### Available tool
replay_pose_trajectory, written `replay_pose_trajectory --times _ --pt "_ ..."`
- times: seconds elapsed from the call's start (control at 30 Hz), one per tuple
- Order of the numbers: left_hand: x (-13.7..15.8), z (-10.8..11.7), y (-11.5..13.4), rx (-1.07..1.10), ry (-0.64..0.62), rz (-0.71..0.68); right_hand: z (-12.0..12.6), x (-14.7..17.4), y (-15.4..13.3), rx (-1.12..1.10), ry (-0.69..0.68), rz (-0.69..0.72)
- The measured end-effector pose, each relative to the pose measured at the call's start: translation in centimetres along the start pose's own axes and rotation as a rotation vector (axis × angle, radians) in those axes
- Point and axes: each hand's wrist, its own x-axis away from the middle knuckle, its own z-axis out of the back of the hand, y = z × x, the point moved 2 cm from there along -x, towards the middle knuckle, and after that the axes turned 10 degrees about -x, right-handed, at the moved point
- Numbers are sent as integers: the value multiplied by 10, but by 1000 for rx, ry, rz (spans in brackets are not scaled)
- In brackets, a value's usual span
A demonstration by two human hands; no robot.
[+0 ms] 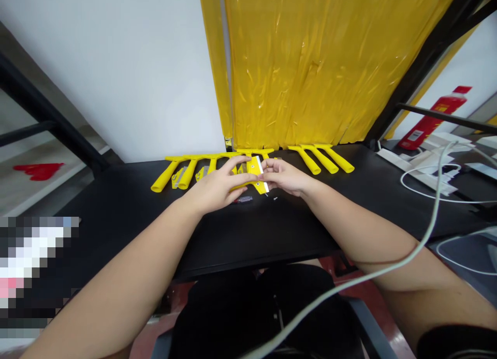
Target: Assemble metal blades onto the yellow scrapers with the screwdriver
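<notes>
A yellow scraper (254,167) with a pale strip along its straight edge is held level over the black table. My left hand (221,183) is closed round its yellow body from the left. From the right, my right hand (285,177) pinches at the pale strip with bent fingers. Below the hands lies a tool with a dark red and clear handle (244,199), which looks like a screwdriver and is partly covered. A tiny metal piece (275,198), perhaps a screw, rests nearby on the table.
Several yellow scraper handles (165,178) line the table's back left, with flat yellow-and-metal pieces (179,178) between them. Three more handles (324,160) lie at the back right. A red bottle (430,118) stands far right. A white cable (388,276) crosses my right arm.
</notes>
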Motion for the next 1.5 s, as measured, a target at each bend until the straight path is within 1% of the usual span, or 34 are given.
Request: replay_pose_trajectory --times 0.1,0.37,0.47,0.53,0.57,0.63,0.7,0.77,0.83,0.9,0.97,1.03,1.1,1.13,1.23,1.3,1.33,1.4,1.5 --pt "0 -3 1 -16 10 -43 0 1 -1 20 8 -17" --pt "1 -6 1 24 -8 -53 -3 0 -1 72 5 -16" --pt "0 -3 0 68 28 -33 4 -1 -5 194 2 -1" --pt "0 1 -1 141 93 5 12 0 -10 340 2 24" --pt "-1 3 -1 201 133 45 17 1 -12 422 -5 38" --pt "-2 7 -3 404 215 185 25 4 -16 597 -45 78" --pt "-4 8 -7 705 278 364 29 7 -17 756 -121 94" --pt "-6 8 -11 1009 312 514 27 9 -14 884 -190 69" --pt "-9 7 -15 1237 300 638 21 9 -11 968 -226 25" --pt "-11 7 -18 1410 274 769 13 9 -9 1032 -230 23" --pt "-13 8 -19 1550 254 881 6 9 -9 1071 -234 35" --pt "-14 9 -18 1652 235 943 3 10 -10 1099 -245 43" --pt "-14 10 -16 1713 204 971 2 10 -10 1065 -241 84" --pt "-14 11 -15 1731 196 978 3 10 -11 1004 -213 128" --pt "-14 11 -11 1750 163 983 7 6 -11 685 -49 306" --pt "-14 10 -8 1755 120 967 9 3 -10 489 45 390" --pt "-14 9 -6 1756 95 953 9 1 -9 426 74 419" --pt "-15 8 -1 1748 57 920 8 -2 -7 370 113 470" --pt "-16 6 4 1725 29 876 4 -3 -7 406 125 536"
